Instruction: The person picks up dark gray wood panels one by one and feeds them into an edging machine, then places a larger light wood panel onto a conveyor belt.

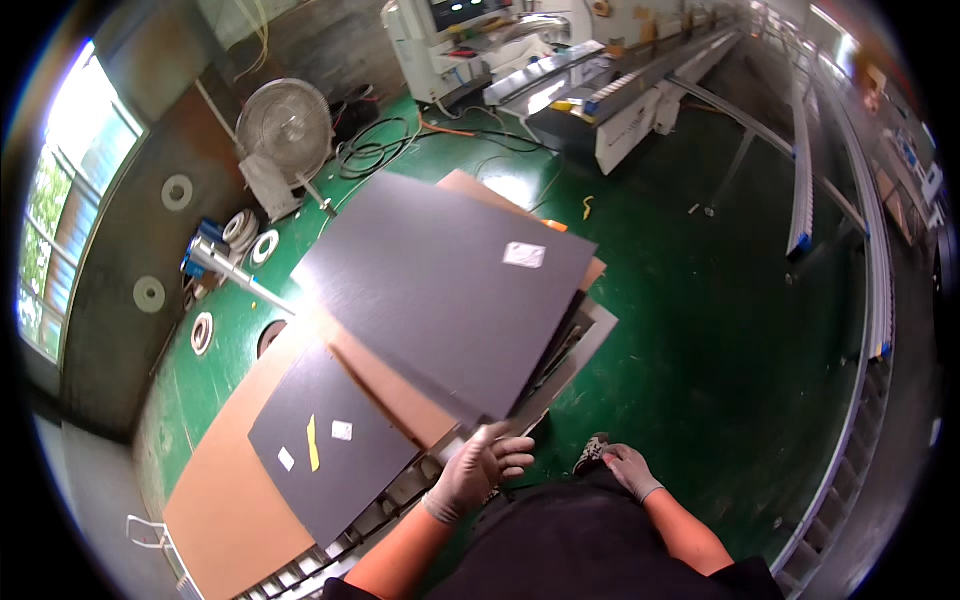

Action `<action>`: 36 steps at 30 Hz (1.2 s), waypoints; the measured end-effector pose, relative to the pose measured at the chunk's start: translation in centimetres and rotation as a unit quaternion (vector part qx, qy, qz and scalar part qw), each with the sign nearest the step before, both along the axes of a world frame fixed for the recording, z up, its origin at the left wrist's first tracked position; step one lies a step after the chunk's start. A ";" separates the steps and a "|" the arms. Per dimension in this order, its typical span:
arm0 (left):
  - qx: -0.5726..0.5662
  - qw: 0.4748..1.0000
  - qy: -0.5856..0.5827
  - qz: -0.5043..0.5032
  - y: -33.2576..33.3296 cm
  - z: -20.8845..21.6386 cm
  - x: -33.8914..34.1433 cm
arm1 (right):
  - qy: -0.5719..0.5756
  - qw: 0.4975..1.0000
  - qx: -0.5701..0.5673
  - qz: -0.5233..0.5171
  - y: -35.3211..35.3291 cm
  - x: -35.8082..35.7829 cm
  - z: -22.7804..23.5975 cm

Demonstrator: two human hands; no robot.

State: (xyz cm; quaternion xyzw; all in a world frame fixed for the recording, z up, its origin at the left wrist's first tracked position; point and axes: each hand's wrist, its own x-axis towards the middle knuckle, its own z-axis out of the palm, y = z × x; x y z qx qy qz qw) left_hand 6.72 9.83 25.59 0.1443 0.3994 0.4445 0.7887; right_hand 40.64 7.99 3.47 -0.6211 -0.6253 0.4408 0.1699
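Note:
A large dark grey panel (pixel 440 290) with a white label (pixel 524 255) lies at an angle on top of a stack in front of me. My left hand (pixel 475 473), in a pale glove, is at the panel's near corner. Its fingers are spread, and I cannot tell whether it touches the edge. My right hand (pixel 629 472), also gloved, hangs low over the green floor near my shoe (pixel 592 453). Its fingers are loosely extended, with nothing visible in them. To the left, a smaller dark panel (pixel 340 440) with labels and a yellow strip (pixel 313 443) rests on brown board (pixel 235 490).
A standing fan (pixel 285 125) and coiled black hose (pixel 375 150) are at the back left. A white machine (pixel 425 55) stands behind. Metal roller rails (pixel 868 230) run along the right. A metal post (pixel 240 272) with a blue end rises beside the stack.

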 end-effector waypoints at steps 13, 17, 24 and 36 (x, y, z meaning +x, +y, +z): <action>-0.100 0.909 0.188 0.359 1.6 0.4 6.0 | 0.096 0.994 -0.048 0.018 15.0 11.9 5.4; -0.071 0.913 0.305 0.261 1.0 1.9 9.4 | 0.267 0.956 -0.059 0.104 25.4 6.4 12.1; -0.075 0.967 0.205 0.130 8.8 0.3 21.5 | 0.543 0.767 -0.263 0.216 32.2 1.1 19.6; 0.029 0.868 -0.108 0.483 22.6 0.4 27.0 | 0.418 0.860 -0.241 0.167 46.4 13.2 21.1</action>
